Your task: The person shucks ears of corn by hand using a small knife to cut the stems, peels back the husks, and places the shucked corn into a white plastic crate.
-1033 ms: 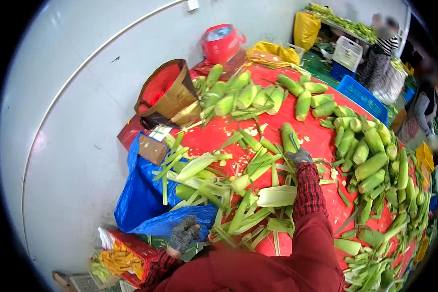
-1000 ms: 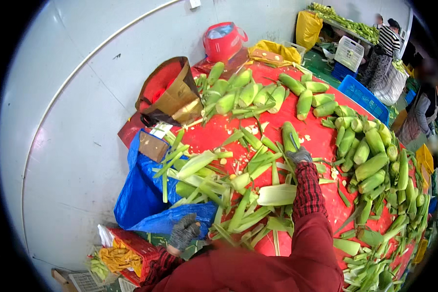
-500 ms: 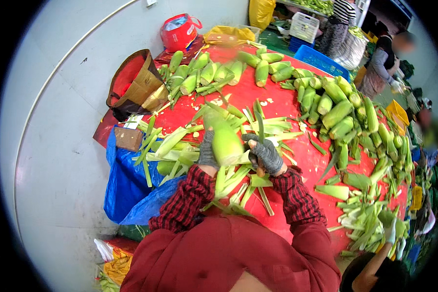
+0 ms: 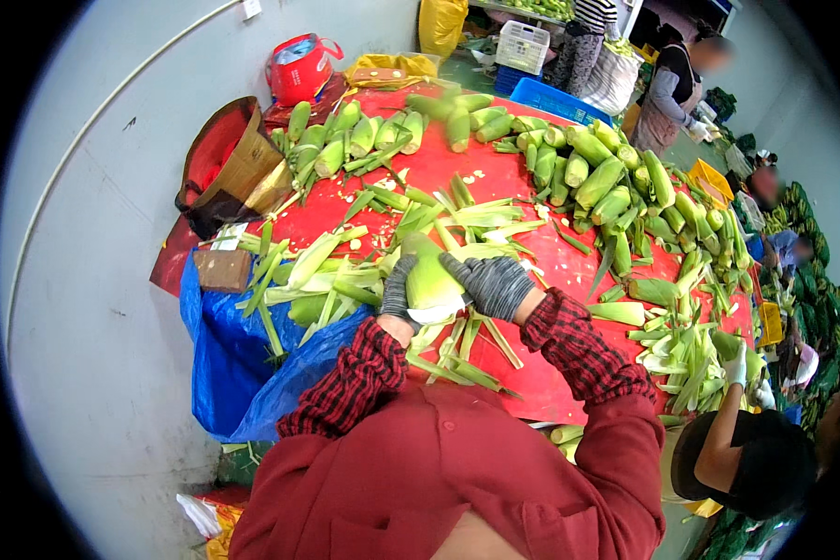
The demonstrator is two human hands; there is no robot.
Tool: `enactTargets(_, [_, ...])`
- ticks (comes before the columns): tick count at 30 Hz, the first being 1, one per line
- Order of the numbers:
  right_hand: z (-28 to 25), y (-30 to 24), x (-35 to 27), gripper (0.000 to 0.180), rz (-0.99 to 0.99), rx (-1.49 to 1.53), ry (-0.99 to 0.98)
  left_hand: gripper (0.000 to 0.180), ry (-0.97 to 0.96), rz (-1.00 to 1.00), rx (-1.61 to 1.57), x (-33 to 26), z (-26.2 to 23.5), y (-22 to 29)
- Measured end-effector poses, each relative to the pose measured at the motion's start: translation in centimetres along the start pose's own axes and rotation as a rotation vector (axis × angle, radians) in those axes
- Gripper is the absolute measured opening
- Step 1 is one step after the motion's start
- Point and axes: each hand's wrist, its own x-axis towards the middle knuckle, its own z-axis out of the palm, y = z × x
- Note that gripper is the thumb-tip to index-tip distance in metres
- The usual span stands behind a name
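Observation:
A pale green ear of corn (image 4: 429, 275) in its husk is between my hands, its cut base toward me. My left hand (image 4: 397, 291), in a grey fingerless glove, grips its left side. My right hand (image 4: 495, 285), gloved alike, lies over its right side with the fingers bent against the husk; part of its grip is hidden. Beneath and around the ear, stripped husk leaves (image 4: 317, 266) are strewn over the red tabletop (image 4: 551, 373).
Unpeeled corn ears (image 4: 607, 182) are heaped at the right, others (image 4: 364, 135) at the far side. A brown bag (image 4: 224, 168), red bag (image 4: 301, 70) and blue sheet (image 4: 252, 364) lie left. A co-worker's gloved hand (image 4: 735, 364) is by the husk pile (image 4: 686, 359) at the right.
My right hand has come in from beside the ear onto its upper right side. My left hand keeps its hold. The whole view has shifted, moving the table leftward in the picture.

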Motion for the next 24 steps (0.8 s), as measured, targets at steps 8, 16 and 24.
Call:
enactTargets(8, [7.2, -5.5, 2.6, 0.056, 0.235, 0.542, 0.353, 0.046, 0.137, 0.301, -0.016, -3.3, -0.2, 2.6])
enactTargets(16, [1.0, -5.1, 3.0, 0.034, 0.059, 0.619, 0.152, 0.045, 0.140, 0.230, -0.045, -4.4, -0.7, 3.5])
enactTargets(24, [1.5, -3.6, 2.7, 0.030, -0.126, 0.293, 0.251, 0.041, 0.150, 0.151, -0.015, -2.9, -1.4, 1.5])
